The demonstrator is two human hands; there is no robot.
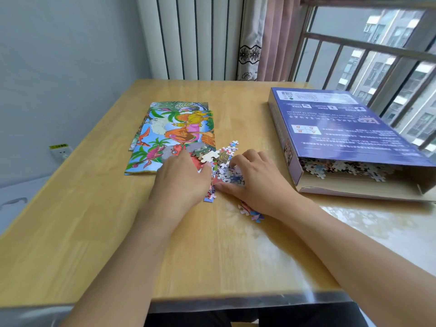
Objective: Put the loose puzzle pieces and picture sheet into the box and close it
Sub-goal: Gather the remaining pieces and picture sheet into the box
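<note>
Beside the window, both hands rake pieces (224, 169) together on the table (94, 232): left hand (182, 179) and right hand (256, 180) loosely cupped, gripping nothing. Sheet (169, 135) behind; box (349, 142) open right. Strays could slip off.

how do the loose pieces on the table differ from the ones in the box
The loose puzzle pieces lie in the open on the table, scraped together between the left hand and right hand; the pieces in the box sit inside the purple box, seen only through its open end. The loose ones spread in a strip with strays nearer the camera; the boxed ones are contained. Both show white backs mixed with coloured faces.
</note>
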